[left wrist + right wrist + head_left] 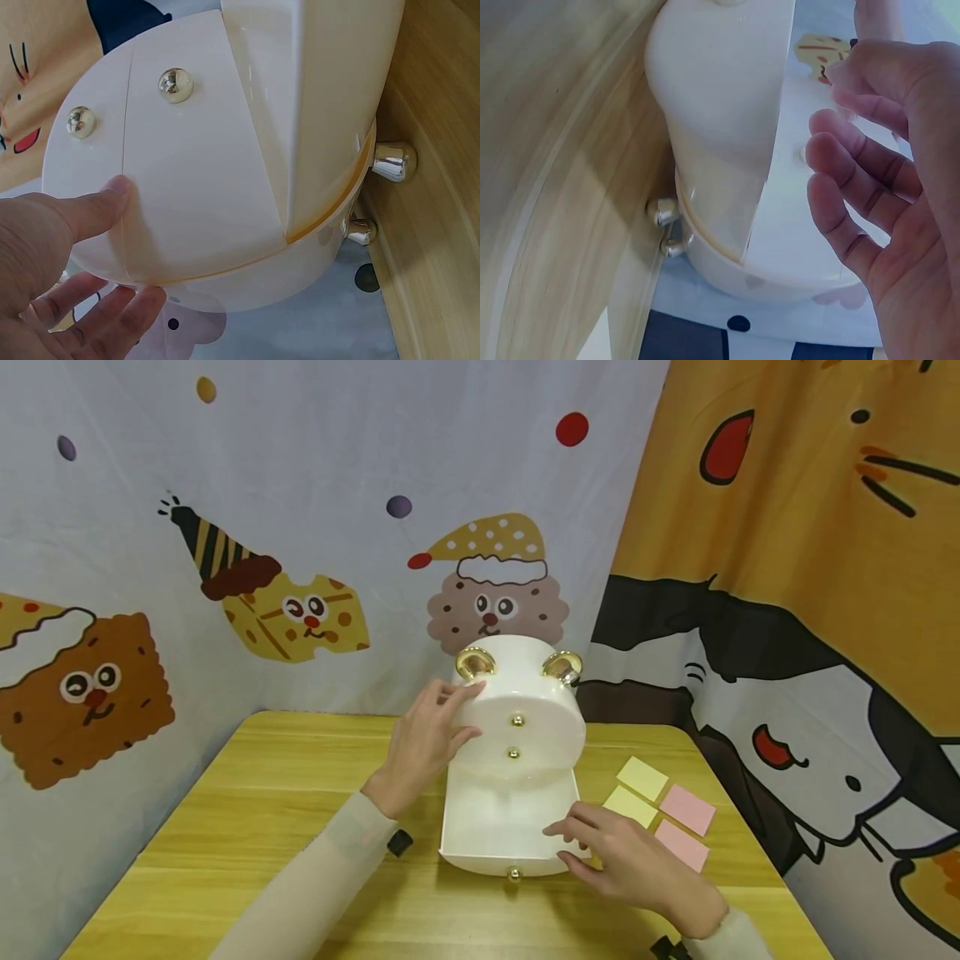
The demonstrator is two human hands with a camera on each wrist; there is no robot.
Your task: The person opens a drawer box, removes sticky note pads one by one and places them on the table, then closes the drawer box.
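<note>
A glossy white drawer cabinet [525,693] with gold ears stands on the table. Its bottom drawer [502,818] is pulled out toward me, the white floor showing and a gold knob [514,875] on its front. My left hand [422,739] rests on the cabinet's left side, thumb flat on the front near the seam between two upper drawers, the other fingers along the side and top edge. Above the drawer's front right corner is my right hand [626,860], fingers loosely bent with nothing between them. Two gold knobs [175,85] mark the closed upper drawers.
Right of the cabinet lie yellow sticky notes [642,778] and pink sticky notes [687,810] on the wood-grain table [300,810]. A cartoon-printed curtain [322,460] hangs behind the table and along both sides.
</note>
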